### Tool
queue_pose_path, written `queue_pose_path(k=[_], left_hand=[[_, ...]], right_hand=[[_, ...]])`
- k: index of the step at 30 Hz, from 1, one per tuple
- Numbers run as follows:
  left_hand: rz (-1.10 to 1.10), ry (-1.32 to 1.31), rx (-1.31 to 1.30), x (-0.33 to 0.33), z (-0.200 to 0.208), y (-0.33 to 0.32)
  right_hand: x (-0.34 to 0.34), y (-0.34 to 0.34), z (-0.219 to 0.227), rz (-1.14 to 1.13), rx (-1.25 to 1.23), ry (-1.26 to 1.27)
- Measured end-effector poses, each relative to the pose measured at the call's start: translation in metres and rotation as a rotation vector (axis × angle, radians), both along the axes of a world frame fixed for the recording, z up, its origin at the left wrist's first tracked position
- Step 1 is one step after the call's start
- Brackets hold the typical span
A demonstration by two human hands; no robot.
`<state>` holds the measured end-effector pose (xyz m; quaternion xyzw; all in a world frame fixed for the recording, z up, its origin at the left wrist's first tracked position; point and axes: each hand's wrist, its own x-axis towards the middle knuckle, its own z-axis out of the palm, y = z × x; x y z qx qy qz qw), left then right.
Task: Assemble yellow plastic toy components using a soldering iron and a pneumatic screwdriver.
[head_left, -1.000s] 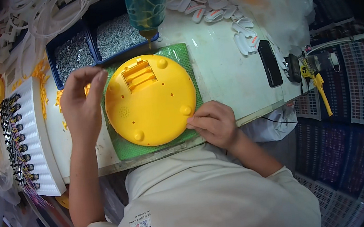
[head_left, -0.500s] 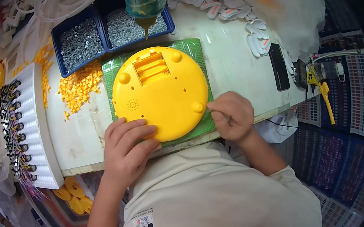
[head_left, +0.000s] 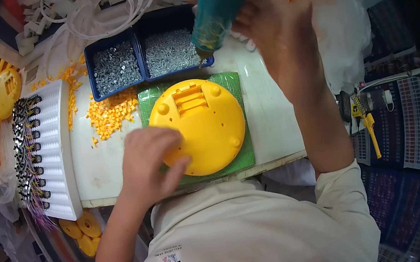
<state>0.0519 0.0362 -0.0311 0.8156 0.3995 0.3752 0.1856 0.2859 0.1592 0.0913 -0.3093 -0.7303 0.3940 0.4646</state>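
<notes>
A round yellow plastic housing point(head_left: 203, 137), back side up with its battery compartment exposed, lies on a green mat point(head_left: 246, 161). Over its left edge is my left hand point(head_left: 148, 163), smeared by motion, thumb apart from the fingers and nothing visible in it. An electric screwdriver point(head_left: 221, 15) in teal hangs tilted above the mat's far side, its tip near the screw bin. My right hand point(head_left: 286, 41) is raised to it from the right, fingers closed round its body, partly hidden by the tool.
A two-part blue bin point(head_left: 142, 55) of small metal screws stands beyond the mat. Orange plastic bits point(head_left: 107, 115) are scattered beside it. At left, a white foam tray point(head_left: 59, 151) carries wired parts, near stacked yellow housings point(head_left: 5, 94). Plastic sheeting point(head_left: 344, 23) bulges at far right.
My right hand has left the housing's right edge and gone up to the screwdriver, now tilted and shifted right. My left hand has lifted slightly. The whole view has shifted.
</notes>
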Motion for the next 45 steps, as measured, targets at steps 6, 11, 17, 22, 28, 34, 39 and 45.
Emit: queue_pose_path(k=[6,11,17,22,28,34,39,45], left_hand=[[0.344,-0.019,-0.303,0.011,-0.005,0.048],[0.294,0.014,-0.330,0.018,-0.008,0.054],[0.287,-0.044,-0.346,0.018,-0.012,0.054],[0.285,-0.047,-0.324,0.017,-0.015,0.056],[0.272,-0.021,-0.337,0.016,-0.013,0.056],[0.276,-0.026,-0.325,0.017,-0.014,0.056],[0.288,-0.041,-0.306,0.015,-0.016,0.053],[0.281,-0.095,-0.252,0.014,-0.023,0.055]], right_hand=[[-0.001,0.005,0.007,0.249,-0.253,-0.090],[0.006,-0.028,-0.031,0.196,-0.310,0.121],[0.007,-0.045,-0.073,0.103,-0.431,0.387],[-0.006,-0.043,-0.092,0.142,-0.323,0.671],[-0.006,-0.042,-0.098,0.084,-0.297,0.522],[-0.002,-0.037,-0.105,0.156,-0.307,0.569],[-0.003,-0.039,-0.097,0.153,-0.333,0.492],[-0.022,-0.068,-0.053,0.337,-0.363,0.546]])
